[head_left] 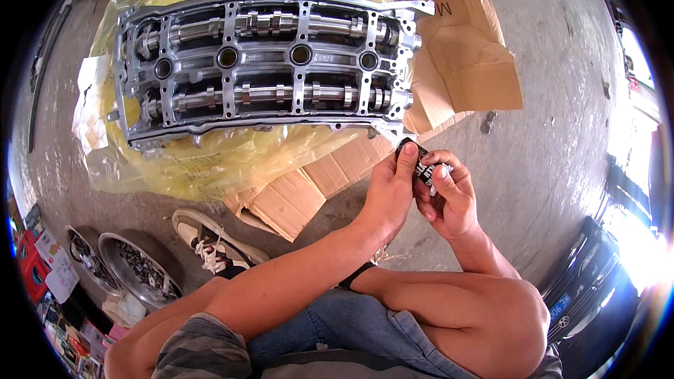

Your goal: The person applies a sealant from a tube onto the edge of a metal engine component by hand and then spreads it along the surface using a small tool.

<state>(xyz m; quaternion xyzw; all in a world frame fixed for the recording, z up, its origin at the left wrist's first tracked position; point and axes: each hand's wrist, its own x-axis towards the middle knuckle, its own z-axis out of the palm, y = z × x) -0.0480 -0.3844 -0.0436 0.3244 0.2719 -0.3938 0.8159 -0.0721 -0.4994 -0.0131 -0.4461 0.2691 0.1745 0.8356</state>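
Note:
Both hands hold a small black tube (423, 168) with white print, just off the near right corner of a silver engine camshaft housing (263, 62). My left hand (388, 188) is closed round its upper end, thumb pressed on it. The fingers of my right hand (455, 196) pinch the lower, crumpled-looking end. What the tube contains cannot be told. Two shiny camshafts, an upper one (270, 24) and a lower one (277, 92), run lengthwise in the housing. Several round holes line the middle rail between them.
Under the housing lie yellow plastic film (189, 172) and opened cardboard (463, 74) on a concrete floor (540, 140). Two metal bowls, one (116, 256) with small metal parts, stand at the lower left near my shoe (203, 238). A dark car (590, 288) is at the right.

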